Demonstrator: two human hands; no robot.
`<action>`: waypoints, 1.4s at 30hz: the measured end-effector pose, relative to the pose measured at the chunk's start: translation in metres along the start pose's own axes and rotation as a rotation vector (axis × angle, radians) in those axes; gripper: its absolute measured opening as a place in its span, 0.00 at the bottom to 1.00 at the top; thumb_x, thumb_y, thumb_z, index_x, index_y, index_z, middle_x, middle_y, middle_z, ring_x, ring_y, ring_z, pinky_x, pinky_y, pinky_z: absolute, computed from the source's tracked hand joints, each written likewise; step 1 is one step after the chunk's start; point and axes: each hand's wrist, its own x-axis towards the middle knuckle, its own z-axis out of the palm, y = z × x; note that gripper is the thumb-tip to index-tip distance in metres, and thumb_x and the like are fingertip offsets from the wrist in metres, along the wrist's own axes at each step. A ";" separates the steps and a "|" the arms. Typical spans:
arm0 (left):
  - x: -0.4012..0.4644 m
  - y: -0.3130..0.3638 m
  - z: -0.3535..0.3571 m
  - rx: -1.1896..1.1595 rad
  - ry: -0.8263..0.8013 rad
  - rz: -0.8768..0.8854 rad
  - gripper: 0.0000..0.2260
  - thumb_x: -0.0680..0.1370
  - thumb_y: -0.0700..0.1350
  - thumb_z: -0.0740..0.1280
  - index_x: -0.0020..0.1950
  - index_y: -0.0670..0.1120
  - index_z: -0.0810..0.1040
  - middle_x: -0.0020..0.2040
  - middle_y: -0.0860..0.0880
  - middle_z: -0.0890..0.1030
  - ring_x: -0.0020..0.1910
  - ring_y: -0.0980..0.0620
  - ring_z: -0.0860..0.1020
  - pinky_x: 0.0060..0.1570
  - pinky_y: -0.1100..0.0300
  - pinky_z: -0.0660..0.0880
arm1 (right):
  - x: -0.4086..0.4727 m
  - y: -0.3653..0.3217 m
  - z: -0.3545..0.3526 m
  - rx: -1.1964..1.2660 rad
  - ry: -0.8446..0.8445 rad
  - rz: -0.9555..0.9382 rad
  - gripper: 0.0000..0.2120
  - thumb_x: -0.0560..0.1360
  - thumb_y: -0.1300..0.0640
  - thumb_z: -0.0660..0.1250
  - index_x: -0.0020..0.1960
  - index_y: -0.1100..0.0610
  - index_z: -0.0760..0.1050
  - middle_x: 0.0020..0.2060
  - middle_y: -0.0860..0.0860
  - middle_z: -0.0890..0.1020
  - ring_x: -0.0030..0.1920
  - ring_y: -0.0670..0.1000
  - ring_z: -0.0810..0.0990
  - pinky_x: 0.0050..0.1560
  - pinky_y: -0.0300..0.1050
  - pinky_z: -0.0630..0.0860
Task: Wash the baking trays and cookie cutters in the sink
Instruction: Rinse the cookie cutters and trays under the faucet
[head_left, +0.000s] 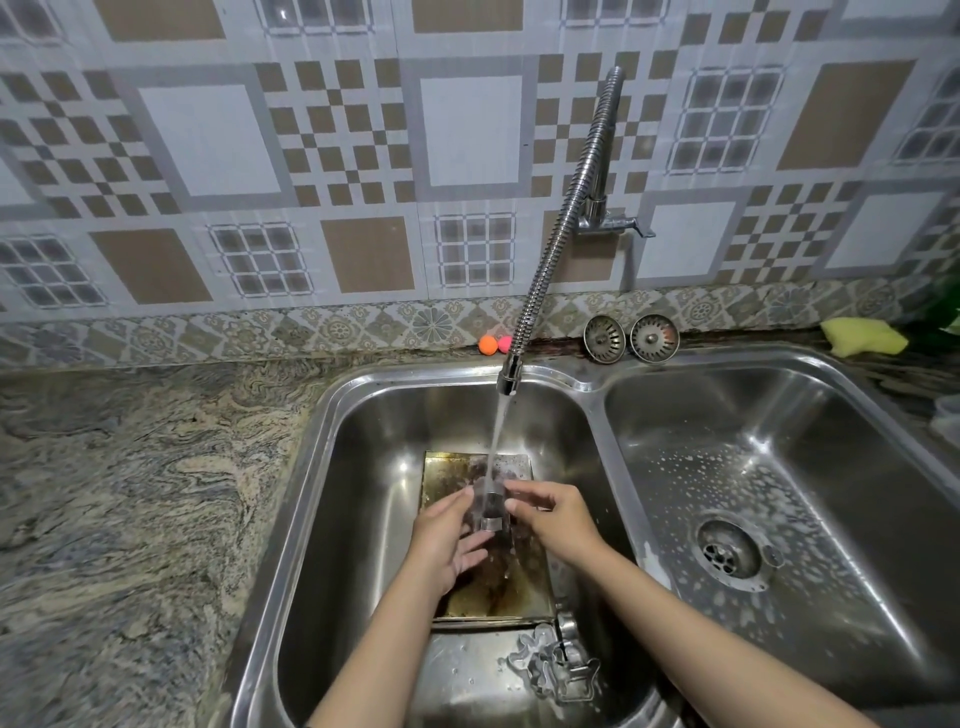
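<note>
Cookie cutter (491, 512), small metal band, sits under the running stream from the flexible tap (563, 228), over the left basin of the steel double sink (597, 387); left hand (447, 540) supports it w/ fingers mostly straight, right hand (550, 519) pinches its right side, shape & long axis too blurred to tell. Directly below it a stained baking tray (519, 582) lies flat on the basin floor, long axis running away from the person toward the patterned tile wall (363, 156). More cutters (558, 662) are piled just beside the tray's near-right corner; granite counter (130, 493) is left of the sink, 2 strainer plugs (631, 338) & a yellow sponge (865, 336) sit behind its rim.
</note>
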 end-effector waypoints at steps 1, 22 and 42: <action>-0.001 0.001 0.001 -0.002 0.000 -0.003 0.14 0.78 0.50 0.66 0.63 0.49 0.76 0.57 0.42 0.80 0.52 0.42 0.81 0.43 0.53 0.78 | 0.000 0.000 -0.001 0.002 -0.003 0.002 0.13 0.71 0.62 0.73 0.54 0.50 0.82 0.51 0.48 0.84 0.53 0.46 0.82 0.59 0.43 0.77; 0.000 0.008 -0.026 -0.066 0.061 0.004 0.14 0.78 0.49 0.66 0.63 0.49 0.75 0.57 0.39 0.79 0.47 0.44 0.81 0.43 0.53 0.78 | 0.008 -0.013 0.025 -0.056 -0.102 0.035 0.13 0.72 0.59 0.73 0.56 0.50 0.81 0.44 0.44 0.83 0.47 0.42 0.80 0.55 0.39 0.76; -0.026 -0.022 0.038 0.819 -0.293 0.299 0.11 0.76 0.45 0.69 0.58 0.47 0.77 0.43 0.54 0.80 0.40 0.57 0.77 0.41 0.68 0.75 | -0.060 -0.047 -0.191 -0.413 0.253 0.022 0.10 0.72 0.65 0.72 0.52 0.56 0.82 0.44 0.51 0.84 0.35 0.34 0.78 0.40 0.22 0.71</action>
